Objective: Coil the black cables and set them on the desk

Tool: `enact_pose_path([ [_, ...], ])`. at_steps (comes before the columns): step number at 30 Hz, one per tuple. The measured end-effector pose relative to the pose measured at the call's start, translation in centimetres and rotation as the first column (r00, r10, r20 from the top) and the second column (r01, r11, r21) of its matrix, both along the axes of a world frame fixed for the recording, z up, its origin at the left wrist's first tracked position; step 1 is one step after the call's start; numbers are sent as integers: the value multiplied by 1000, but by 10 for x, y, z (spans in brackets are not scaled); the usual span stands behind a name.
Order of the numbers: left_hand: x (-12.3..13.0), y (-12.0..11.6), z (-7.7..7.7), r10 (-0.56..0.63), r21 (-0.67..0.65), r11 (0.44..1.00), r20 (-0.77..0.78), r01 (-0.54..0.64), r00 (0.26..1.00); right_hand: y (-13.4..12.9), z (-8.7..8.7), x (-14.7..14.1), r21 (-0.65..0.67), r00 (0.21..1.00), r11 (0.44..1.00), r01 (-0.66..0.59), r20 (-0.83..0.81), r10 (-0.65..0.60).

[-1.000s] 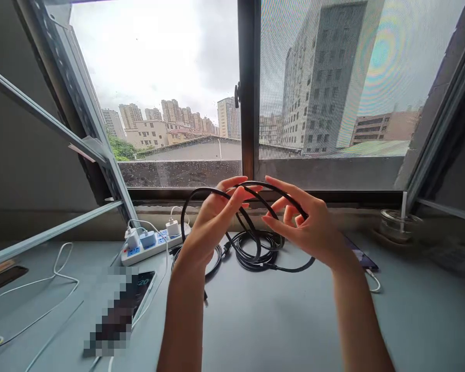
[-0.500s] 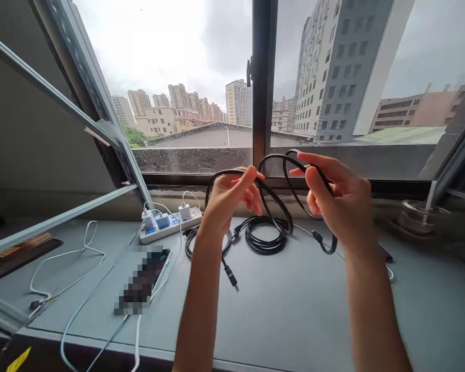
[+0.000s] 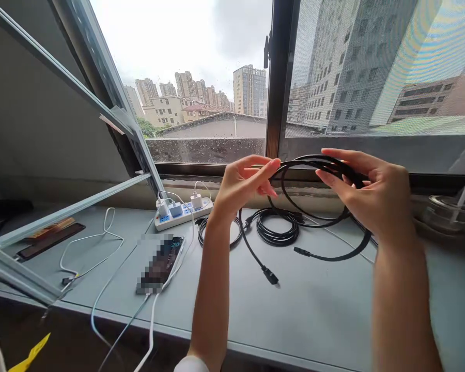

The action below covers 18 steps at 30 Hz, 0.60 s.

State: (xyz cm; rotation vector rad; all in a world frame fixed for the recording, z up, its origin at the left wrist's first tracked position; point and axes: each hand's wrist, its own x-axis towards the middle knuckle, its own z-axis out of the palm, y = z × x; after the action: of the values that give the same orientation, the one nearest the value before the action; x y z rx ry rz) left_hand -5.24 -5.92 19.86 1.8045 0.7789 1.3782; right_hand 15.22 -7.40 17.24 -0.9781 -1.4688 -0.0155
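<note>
A black cable (image 3: pixel 315 224) is held up in loops between my two hands above the desk. My left hand (image 3: pixel 248 181) pinches it between thumb and fingers at the left of the loops. My right hand (image 3: pixel 380 194) grips the gathered strands at the right, its index finger stretched along the top. One end with a dark plug (image 3: pixel 271 276) hangs below my left hand. The other end, with a slim connector (image 3: pixel 302 251), curves out under my right hand. Behind lie a coiled black cable (image 3: pixel 278 240) and a second coil (image 3: pixel 204 241), partly hidden by my left forearm.
A white power strip (image 3: pixel 166 223) with plugged chargers stands by the window. A phone (image 3: pixel 160 266), partly pixelated, lies at the left with white cables (image 3: pixel 152 330) running over the desk edge. A metal frame (image 3: pixel 135 139) rises at the left. A glass jar (image 3: pixel 445 214) stands far right.
My hands have moved right and farther apart, and the cable has become wider, more even loops. A plug end now hangs below my left hand. The view has shifted slightly.
</note>
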Motion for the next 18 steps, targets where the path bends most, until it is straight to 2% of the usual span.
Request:
enact_pose_path([
  [2,-1,-4,2,68,154,985,63,-77,996,-1,0,1,16,999,999,32,-17,-32],
  [5,5,-7,1,217,401,892,27,-209,976,-4,-1,-5,74,996,994,80,36,-83],
  [7,11,-6,-2,252,514,842,-104,-165,962,-8,-1,-10,137,990,987,81,102,-95],
  [8,14,-4,-4,241,533,839,-184,-109,953,-10,0,-13,173,985,982,80,136,-104],
  [10,20,1,-8,203,508,861,-292,-28,935,-16,2,-14,242,970,966,90,199,-141],
  [11,23,5,-10,193,484,875,-302,-24,934,-19,4,-14,274,960,957,95,229,-161],
  [14,30,14,-15,191,401,911,-204,-96,960,-29,8,-9,338,946,936,95,261,-191],
  [18,34,20,-19,160,273,950,-2,-153,987,-35,11,-5,364,979,926,96,135,-155],
])
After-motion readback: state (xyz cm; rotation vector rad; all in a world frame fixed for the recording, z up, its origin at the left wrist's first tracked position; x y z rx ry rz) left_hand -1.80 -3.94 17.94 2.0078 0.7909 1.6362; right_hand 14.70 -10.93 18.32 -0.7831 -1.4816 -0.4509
